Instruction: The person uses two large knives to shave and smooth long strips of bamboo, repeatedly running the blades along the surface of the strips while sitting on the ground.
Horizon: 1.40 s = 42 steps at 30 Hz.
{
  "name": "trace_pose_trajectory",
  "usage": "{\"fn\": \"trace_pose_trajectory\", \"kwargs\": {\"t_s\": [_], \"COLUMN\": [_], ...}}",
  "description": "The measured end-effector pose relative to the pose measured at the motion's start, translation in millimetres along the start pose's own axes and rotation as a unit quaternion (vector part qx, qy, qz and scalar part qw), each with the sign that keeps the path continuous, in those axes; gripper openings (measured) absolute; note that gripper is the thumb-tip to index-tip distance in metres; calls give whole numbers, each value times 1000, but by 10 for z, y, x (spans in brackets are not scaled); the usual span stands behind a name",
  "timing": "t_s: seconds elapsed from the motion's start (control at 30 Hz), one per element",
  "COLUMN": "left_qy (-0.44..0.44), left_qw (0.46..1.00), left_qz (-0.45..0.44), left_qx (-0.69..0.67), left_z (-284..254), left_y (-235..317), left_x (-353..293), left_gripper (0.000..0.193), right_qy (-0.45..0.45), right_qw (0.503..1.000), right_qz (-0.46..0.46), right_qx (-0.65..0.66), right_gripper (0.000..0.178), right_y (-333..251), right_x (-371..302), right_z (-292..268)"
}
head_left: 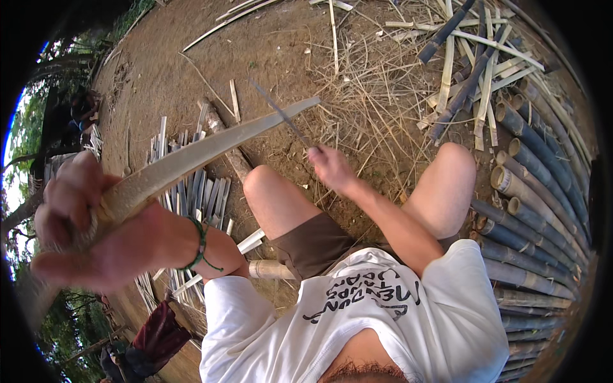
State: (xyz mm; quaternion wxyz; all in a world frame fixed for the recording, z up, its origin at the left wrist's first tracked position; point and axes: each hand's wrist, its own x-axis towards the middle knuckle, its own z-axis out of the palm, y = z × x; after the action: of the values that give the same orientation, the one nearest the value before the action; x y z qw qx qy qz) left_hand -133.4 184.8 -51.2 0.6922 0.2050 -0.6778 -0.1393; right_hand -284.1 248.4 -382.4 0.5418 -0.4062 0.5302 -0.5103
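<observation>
Bamboo slat (211,143), long, pale and curved, raised at the left, clenched at its near end in left hand (83,223); likely light, stiff, rough-edged, best gripped low. Thin knife (281,115) pinched in right hand (329,166) above knees. Bamboo poles (536,210) stacked right. No containers visible.

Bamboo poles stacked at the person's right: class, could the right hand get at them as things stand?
Probably not at once. The right hand is shut on a thin blade, so it isn't free, though nothing lies between it and the bamboo poles.
</observation>
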Motion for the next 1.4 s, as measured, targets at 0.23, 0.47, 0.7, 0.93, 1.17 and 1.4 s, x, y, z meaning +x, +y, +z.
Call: {"fn": "trace_pose_trajectory", "kwargs": {"t_s": [0.23,0.47,0.7,0.93,1.17,1.4], "left_qy": [76,76,65,76,82,78], "left_qw": [986,982,985,989,984,969], "left_qz": [-38,-41,-41,-37,-52,-89], "left_qx": [-140,-169,-153,-118,-151,-219], "left_z": [-123,-223,-293,-138,-580,-569], "left_y": [-107,-236,-211,-254,-436,-562], "left_x": [0,91,82,141,210,317], "left_gripper": [49,49,49,48,44,47], "right_qy": [-52,0,2,37,-59,41], "right_qw": [946,983,941,967,978,913], "right_qz": [-287,154,-309,137,-144,218], "right_qx": [-140,-102,-139,-209,-141,-341], "right_gripper": [47,65,59,38,12,23], "right_y": [-1084,-118,-692,842,151,1234], "right_x": [-217,112,-102,605,418,1271], "right_z": [294,19,301,-440,144,-817]}}
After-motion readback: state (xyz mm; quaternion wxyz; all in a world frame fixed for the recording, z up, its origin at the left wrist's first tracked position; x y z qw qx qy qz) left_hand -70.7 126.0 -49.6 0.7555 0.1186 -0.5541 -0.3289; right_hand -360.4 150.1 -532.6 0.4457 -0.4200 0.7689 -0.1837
